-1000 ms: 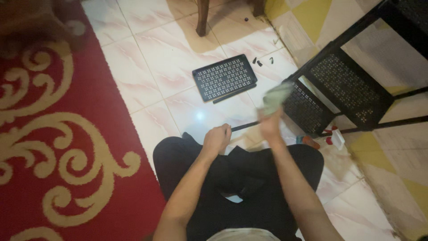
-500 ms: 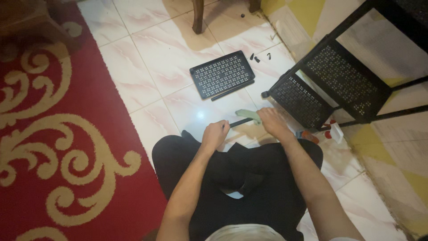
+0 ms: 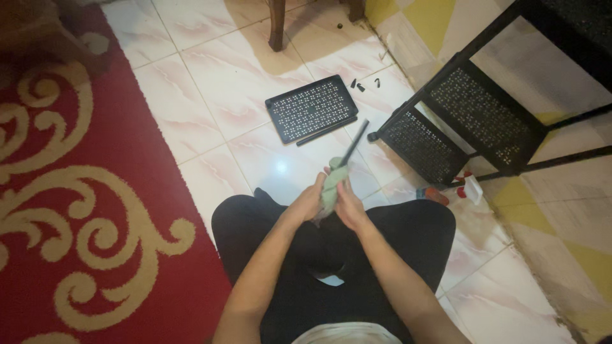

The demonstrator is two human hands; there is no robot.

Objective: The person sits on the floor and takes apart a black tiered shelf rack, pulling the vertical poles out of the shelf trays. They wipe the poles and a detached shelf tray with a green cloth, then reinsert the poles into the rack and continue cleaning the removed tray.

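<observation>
Rod [image 3: 352,145], thin and black, over lap, lower end wrapped in pale green cloth [image 3: 333,190]. Left hand [image 3: 310,202] and right hand [image 3: 348,205] both closed around cloth. Perforated black panel [image 3: 312,108] flat on tiled floor [image 3: 223,83] beyond.

Pale marbled tile floor [image 3: 236,95], red patterned rug [image 3: 76,210], black perforated tray [image 3: 312,108], black mesh rack [image 3: 459,127], small spray bottle [image 3: 470,188]

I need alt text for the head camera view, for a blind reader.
Both hands, left hand and right hand, wrap a pale green cloth around a thin black rod above the person's lap; a perforated black shelf panel lies on the tiled floor.
</observation>
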